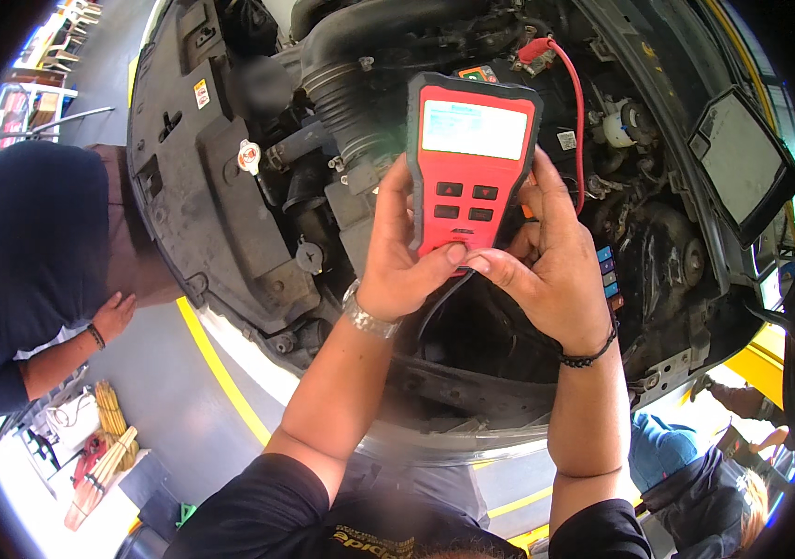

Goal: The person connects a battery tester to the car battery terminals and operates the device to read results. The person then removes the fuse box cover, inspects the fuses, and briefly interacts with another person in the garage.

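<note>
Both of my hands hold a red and black battery tester upright over a car's engine bay. Its screen is lit, and a few dark buttons sit below it. My left hand wraps the tester's left edge, the thumb near its bottom end. On the other side my right hand grips the right edge, its thumb meeting the left one at the bottom. Behind the tester, a red clamp with a red cable is at the battery area. The battery itself is mostly hidden by the tester.
A ribbed air intake hose and a radiator cap lie to the left. At the right rim stands a dark-framed panel. One person stands at the left; other people are at the lower right.
</note>
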Tool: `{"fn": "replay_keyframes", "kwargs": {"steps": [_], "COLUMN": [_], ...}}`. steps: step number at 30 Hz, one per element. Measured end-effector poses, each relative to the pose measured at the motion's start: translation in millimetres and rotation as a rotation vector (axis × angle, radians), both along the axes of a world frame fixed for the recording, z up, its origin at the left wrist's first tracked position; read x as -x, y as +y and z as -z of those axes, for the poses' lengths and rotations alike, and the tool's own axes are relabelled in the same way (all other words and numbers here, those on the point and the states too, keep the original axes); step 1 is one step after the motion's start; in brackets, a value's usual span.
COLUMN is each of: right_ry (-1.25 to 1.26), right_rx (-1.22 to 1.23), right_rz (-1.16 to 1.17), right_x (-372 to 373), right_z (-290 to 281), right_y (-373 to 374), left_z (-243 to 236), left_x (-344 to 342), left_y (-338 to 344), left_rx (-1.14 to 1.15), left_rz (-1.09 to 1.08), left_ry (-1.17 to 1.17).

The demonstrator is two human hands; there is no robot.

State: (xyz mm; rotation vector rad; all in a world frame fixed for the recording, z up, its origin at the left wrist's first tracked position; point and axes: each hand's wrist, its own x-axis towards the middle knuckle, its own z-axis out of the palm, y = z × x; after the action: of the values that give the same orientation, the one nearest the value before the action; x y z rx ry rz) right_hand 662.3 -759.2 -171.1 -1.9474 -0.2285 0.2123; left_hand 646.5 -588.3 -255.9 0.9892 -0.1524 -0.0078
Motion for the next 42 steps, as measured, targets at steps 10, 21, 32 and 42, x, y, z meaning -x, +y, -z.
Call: {"fn": "replay_keyframes", "kwargs": {"steps": [10, 21, 32, 42], "right_ry": [-0.050, -0.079, -0.114, -0.082], "right_rx": [0.014, 0.084, 0.105, -0.002], "right_rz": [0.019, 0.051, 0.061, 0.112], "right_x": [4.0, 6.7, 3.8, 7.9], "right_z": [4.5, 1.4, -1.1, 4.1], "right_y": [6.3, 5.9, 7.1, 8.8], "left_z": [-4.8, -2.1, -7.6, -2.6], "left_x": [1.7, 0.7, 2.6, 2.1], "left_y": [-2.3, 1.1, 1.5, 0.7], "left_rx": [-0.114, -0.199, -0.180, -0.145], "left_rz": [-0.014, -0.002, 0.036, 0.036], "left_ry": [-0.030, -0.104, -0.066, -0.057]}}
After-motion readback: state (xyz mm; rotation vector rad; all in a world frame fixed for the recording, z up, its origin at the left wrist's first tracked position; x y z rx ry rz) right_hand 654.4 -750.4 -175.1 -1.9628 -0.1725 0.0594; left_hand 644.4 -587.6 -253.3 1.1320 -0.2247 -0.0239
